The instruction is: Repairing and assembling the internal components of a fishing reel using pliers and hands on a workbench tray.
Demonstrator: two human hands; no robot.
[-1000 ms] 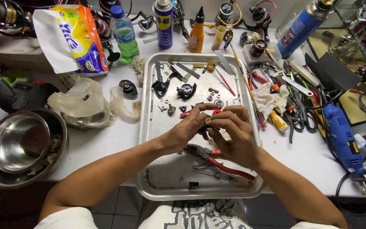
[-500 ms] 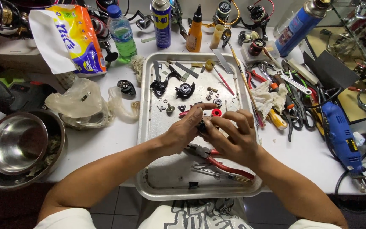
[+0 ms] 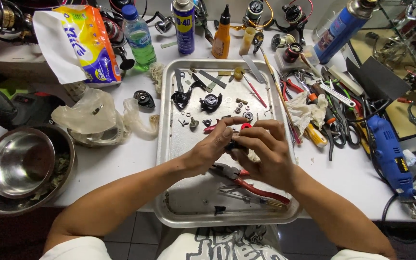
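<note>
At the left edge of the white table (image 3: pixel 121 163) stand nested steel bowls (image 3: pixel 20 166), with a crumpled clear plastic bag (image 3: pixel 90 118) just beside them toward the middle. Behind the bag, near the back edge, lie a white and yellow printed pouch (image 3: pixel 75 43) and a green-tinted water bottle (image 3: pixel 138 38). A metal tray (image 3: pixel 188 192) takes up the middle of the table, reaching its front edge, with small screws, washers and black parts scattered over its far half. Above the middle of the tray the left hand (image 3: pixel 208 151) and the right hand (image 3: pixel 266 154) meet, fingertips pressed in from both sides, pinching a small dark part (image 3: pixel 233 143) between them; the fingers hide most of it. Red-handled pliers (image 3: pixel 251 183) lie on the tray just below the hands. Behind the tray stand a blue spray can (image 3: pixel 183 26) and an orange squeeze bottle (image 3: pixel 222 31). Loose hand tools crowd the table right of the tray, and a blue rotary tool (image 3: pixel 388 154) lies near the right edge.
</note>
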